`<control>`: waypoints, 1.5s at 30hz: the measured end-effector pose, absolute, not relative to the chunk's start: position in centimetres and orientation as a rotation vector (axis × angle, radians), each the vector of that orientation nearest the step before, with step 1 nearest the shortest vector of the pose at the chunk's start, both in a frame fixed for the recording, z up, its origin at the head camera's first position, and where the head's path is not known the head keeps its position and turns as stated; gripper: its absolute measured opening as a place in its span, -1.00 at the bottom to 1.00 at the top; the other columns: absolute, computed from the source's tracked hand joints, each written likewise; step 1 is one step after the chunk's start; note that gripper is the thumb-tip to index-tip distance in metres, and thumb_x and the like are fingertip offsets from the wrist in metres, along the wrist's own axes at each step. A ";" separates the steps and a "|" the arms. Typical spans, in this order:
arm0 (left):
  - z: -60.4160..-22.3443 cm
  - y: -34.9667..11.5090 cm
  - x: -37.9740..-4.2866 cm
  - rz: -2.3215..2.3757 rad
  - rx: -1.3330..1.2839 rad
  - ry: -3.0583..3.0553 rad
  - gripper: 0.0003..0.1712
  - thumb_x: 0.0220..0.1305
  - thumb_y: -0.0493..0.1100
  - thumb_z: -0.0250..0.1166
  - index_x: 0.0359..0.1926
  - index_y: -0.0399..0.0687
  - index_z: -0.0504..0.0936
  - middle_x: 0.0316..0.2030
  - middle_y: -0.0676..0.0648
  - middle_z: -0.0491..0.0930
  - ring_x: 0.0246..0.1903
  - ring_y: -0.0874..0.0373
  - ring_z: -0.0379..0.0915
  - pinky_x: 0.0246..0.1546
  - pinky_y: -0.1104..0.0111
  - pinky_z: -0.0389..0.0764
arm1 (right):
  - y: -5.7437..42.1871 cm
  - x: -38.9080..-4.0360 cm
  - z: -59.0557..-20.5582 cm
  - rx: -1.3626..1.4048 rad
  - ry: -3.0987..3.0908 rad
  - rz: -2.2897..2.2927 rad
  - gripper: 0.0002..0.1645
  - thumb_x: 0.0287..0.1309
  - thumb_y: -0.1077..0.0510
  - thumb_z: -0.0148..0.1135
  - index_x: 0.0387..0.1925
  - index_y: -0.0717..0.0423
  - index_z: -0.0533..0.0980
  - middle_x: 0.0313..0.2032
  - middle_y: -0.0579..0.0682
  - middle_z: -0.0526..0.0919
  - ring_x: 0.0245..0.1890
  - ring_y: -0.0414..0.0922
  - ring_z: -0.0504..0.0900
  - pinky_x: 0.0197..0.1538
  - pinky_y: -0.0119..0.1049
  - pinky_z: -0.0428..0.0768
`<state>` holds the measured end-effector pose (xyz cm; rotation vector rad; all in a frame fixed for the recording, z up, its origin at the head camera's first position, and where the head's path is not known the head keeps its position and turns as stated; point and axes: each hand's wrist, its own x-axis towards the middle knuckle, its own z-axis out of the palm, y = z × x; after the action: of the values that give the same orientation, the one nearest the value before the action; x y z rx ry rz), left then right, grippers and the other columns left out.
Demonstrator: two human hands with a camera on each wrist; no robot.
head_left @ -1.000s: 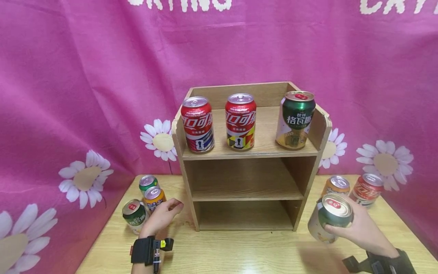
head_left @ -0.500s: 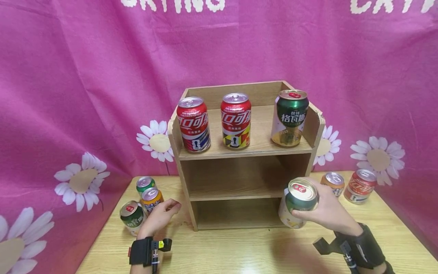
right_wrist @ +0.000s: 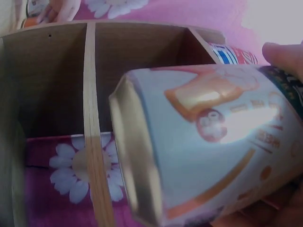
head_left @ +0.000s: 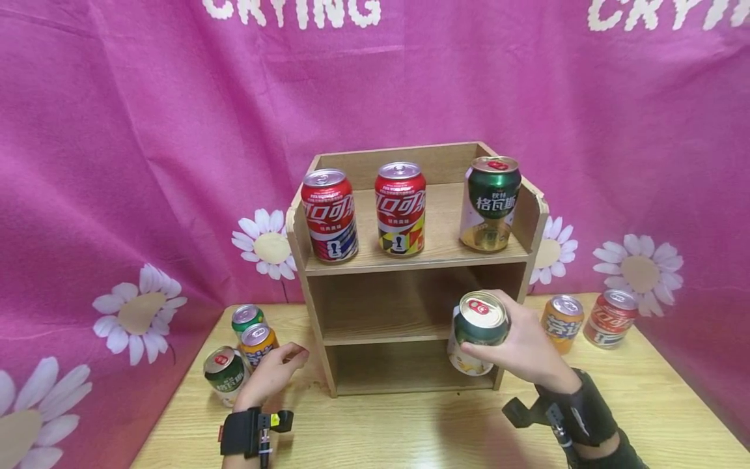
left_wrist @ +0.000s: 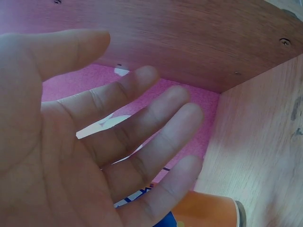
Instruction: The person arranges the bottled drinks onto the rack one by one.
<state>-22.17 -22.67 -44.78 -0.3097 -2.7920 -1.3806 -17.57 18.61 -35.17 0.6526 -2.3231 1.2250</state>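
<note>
In the head view my right hand (head_left: 524,342) grips a green and white drink can (head_left: 479,333), held slightly tilted in front of the right part of the lower shelves. The right wrist view shows that can (right_wrist: 213,142) close up, its bottom rim facing the wooden shelf unit (right_wrist: 97,179). My left hand (head_left: 275,372) hovers by the left cans with relaxed fingers and nothing in it. In the left wrist view the palm of the left hand (left_wrist: 94,156) is spread, fingers slightly bent, beside an orange can (left_wrist: 208,210).
Two red cola cans (head_left: 329,218) and a green kvass can (head_left: 491,205) stand on the top shelf (head_left: 436,251). On the table's left are a kvass can (head_left: 225,374), an orange can (head_left: 258,345) and a green can (head_left: 246,318). An orange can (head_left: 562,326) and a cola can (head_left: 612,319) stand right.
My right hand has carried the green and white can leftward and slightly up, from beside the right cans to the front of the shelf unit. The left hand has stayed nearly still.
</note>
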 end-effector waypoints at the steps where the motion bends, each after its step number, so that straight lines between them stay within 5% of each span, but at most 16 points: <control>1: -44.8 -22.7 -22.2 -1.381 -0.308 -2.793 -0.73 0.36 -0.13 0.14 -0.10 -0.26 0.60 -0.17 -0.12 0.62 -0.13 0.01 0.51 -0.06 0.09 0.48 | 18.3 -17.6 -35.1 0.643 -2.326 1.232 -0.23 -0.34 0.16 0.62 0.02 0.05 0.46 -0.22 -0.16 0.64 -0.24 -0.22 0.62 -0.19 -0.35 0.58; 19: -44.8 -22.9 -22.4 -1.402 -0.312 -2.791 -0.76 0.36 -0.14 0.15 -0.12 -0.20 0.60 -0.17 -0.17 0.62 -0.16 0.04 0.51 -0.10 0.13 0.50 | 11.1 -19.3 -34.5 0.420 -2.285 1.228 -0.20 -0.35 -0.12 0.60 -0.07 0.11 0.43 -0.30 -0.05 0.65 -0.30 -0.17 0.62 -0.26 -0.21 0.58; 45: -44.5 -22.6 -22.2 -1.406 -0.297 -2.796 -0.74 0.37 -0.16 0.13 -0.11 -0.28 0.59 -0.18 -0.15 0.62 -0.17 0.03 0.51 -0.13 0.15 0.51 | 5.9 -21.4 -34.8 0.261 -2.278 1.067 -0.05 -0.35 -0.22 0.56 0.01 0.20 0.36 -0.32 0.08 0.61 -0.36 -0.02 0.60 -0.38 -0.14 0.57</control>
<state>-22.18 -22.61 -44.53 -0.2966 -2.7964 -1.4055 -21.42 5.92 -34.77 0.2608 -2.2777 1.0668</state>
